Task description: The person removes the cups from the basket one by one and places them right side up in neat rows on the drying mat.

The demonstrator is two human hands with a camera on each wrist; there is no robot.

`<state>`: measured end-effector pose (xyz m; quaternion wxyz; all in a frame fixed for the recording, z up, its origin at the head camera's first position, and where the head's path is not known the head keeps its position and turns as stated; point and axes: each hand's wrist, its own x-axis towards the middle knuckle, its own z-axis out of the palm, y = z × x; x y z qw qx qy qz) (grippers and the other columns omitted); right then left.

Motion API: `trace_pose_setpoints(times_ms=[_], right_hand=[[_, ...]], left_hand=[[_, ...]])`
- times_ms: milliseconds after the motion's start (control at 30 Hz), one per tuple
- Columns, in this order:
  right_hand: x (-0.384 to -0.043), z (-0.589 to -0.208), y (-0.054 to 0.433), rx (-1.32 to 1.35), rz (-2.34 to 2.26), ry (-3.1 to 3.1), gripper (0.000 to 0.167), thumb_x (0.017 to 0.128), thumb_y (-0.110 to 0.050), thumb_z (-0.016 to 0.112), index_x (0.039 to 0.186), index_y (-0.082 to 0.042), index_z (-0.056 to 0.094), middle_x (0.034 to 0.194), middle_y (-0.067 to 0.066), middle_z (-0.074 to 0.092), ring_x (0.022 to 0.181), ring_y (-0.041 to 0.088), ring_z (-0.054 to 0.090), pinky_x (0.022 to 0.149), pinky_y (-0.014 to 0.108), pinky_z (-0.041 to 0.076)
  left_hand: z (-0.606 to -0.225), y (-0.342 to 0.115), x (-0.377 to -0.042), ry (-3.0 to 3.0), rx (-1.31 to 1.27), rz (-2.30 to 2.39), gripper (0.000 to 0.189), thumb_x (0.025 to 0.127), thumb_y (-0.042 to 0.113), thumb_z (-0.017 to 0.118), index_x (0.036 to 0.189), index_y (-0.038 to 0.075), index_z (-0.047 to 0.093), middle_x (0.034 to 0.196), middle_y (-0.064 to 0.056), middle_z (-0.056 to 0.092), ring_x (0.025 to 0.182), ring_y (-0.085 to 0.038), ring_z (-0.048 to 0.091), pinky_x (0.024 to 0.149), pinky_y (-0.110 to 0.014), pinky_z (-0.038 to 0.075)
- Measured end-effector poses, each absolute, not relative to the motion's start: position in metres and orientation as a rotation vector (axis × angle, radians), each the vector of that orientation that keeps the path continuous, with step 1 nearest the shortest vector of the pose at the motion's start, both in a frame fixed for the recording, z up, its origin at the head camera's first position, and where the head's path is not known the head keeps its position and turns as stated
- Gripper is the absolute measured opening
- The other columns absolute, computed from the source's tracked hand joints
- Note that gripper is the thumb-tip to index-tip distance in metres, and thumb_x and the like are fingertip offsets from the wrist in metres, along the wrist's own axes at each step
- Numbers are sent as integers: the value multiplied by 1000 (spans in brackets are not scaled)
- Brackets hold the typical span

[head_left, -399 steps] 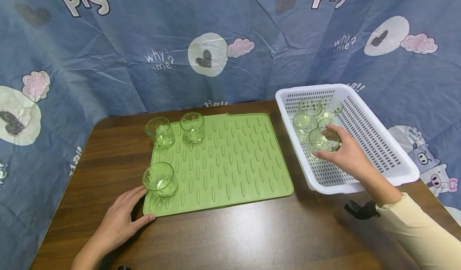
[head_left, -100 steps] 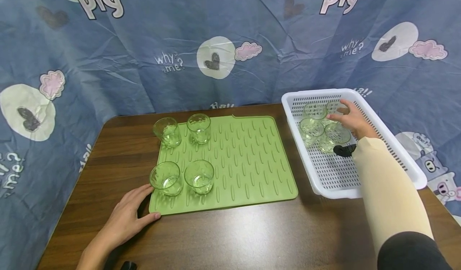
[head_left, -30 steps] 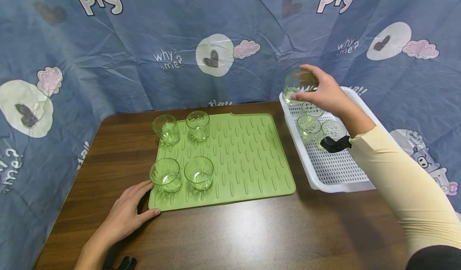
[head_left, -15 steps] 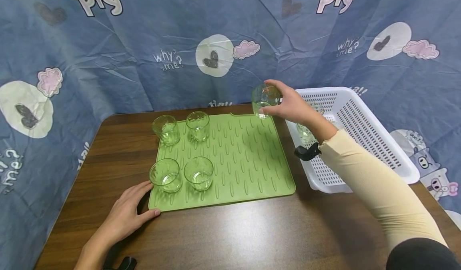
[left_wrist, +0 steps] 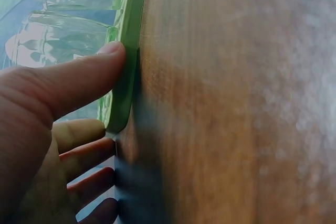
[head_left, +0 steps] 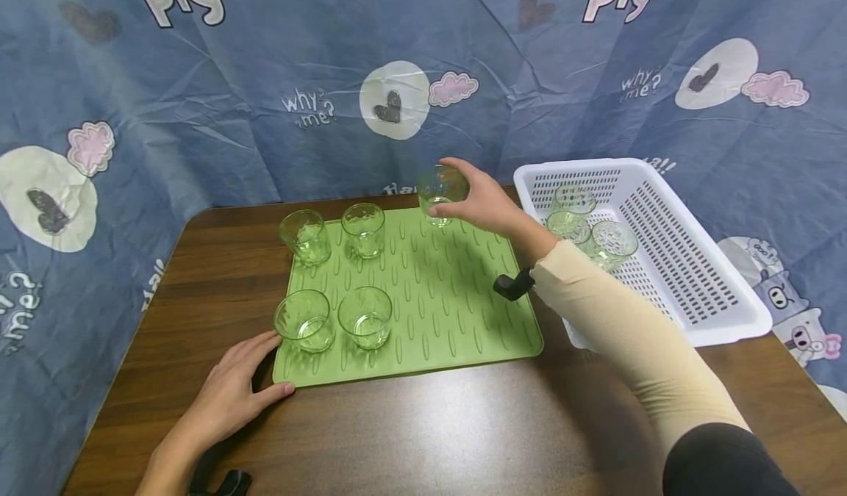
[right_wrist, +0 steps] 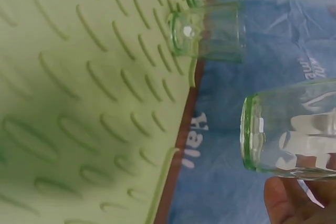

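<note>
Holding a clear, green-tinted round glass tumbler [head_left: 437,189], the right hand [head_left: 488,198] is stationed at 12 to 1 o'clock of the light-green, ribbed rectangular mat [head_left: 437,297]. Thumb and fingers grip the tumbler from opposite sides; the right wrist view shows its base raised apart from the mat. The left hand [head_left: 231,393] lies at the mat's 8 o'clock corner, fingers extended and thumb spread away from them, the thumb tip touching the mat's edge. It grips nothing; whether its forefinger touches glass cannot be determined.

Progress, by count: four matching tumblers stand upright on the mat. Tumbler one [head_left: 307,239] is at 10 o'clock, tumbler two [head_left: 364,231] at 11, tumbler three [head_left: 304,323] between 8 and 9, near the left hand, and tumbler four [head_left: 365,320] just inboard of it.

Three more tumblers sit in the white perforated plastic basket [head_left: 691,261], at about 3 o'clock of the mat: tumbler five [head_left: 574,199], tumbler six [head_left: 567,225] and tumbler seven [head_left: 612,245], grouped between 9 and 10 o'clock inside it. Contact among these is unclear through the overlapping glass.

Assessment: four appear done, a fifth is in progress, three appear outstanding; the work is judged about half complete.

Mat and basket rest on a dark-brown wood-grain table [head_left: 397,437].
</note>
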<state>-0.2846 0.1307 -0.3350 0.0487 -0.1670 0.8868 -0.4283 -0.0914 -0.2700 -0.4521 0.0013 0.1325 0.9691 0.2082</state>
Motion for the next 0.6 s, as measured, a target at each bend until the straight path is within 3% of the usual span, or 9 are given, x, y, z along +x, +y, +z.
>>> trace_pose_setpoints(times_ms=[267,500,600], right_hand=[[-304,-360,108,-374,-1450,2632,89,83,-38,81,156,-29,30,149,5,51,133,26,52,105,48,49],[-308,-376,96,-233,-1401,2689,90,82,-40,81,156,-28,31,163,3,32,150,31,31,118,53,36],[-308,-381,93,-224,-1413,2673,91,82,-40,81,156,-27,30,164,3,29,152,30,29,119,53,34]], left_hand=[[-455,-270,-90,3042,415,675,78,80,38,82,141,1,51,146,-23,48,133,-47,41,98,-70,36],[-454,-270,-90,3043,430,690,77,80,37,81,141,1,51,145,-23,49,132,-47,42,98,-70,36],[-453,-271,-91,3044,435,689,77,80,38,82,140,1,51,145,-23,49,132,-46,41,98,-70,35]])
